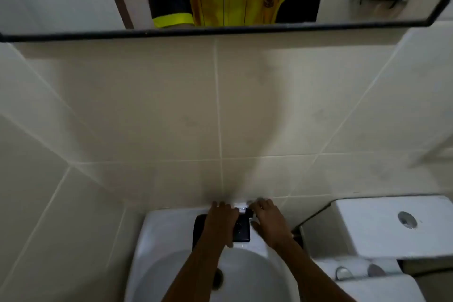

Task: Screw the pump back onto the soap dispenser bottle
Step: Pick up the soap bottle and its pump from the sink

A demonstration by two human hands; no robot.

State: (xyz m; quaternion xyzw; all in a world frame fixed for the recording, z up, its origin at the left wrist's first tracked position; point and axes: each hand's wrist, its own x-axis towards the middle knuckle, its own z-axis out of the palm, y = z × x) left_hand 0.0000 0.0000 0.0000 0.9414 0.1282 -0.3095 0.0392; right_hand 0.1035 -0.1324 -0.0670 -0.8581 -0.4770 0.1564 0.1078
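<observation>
A black, squarish soap dispenser bottle (241, 230) stands on the back ledge of the white sink (157, 233), against the tiled wall. My left hand (221, 219) lies over its top and left side and grips it, hiding most of it. Just right of it, my right hand (268, 220) has its fingers curled around a small black pump part (250, 213) at the bottle's far right corner. A pale, shiny piece (241, 208) shows between the two hands. The picture is dim and blurred, so the pump's seating on the neck is not visible.
The sink basin with its drain (217, 277) is below my forearms. A white toilet cistern (382, 225) with a flush button stands close on the right. A black-framed mirror (220, 30) hangs above on the beige tiled wall (171, 117).
</observation>
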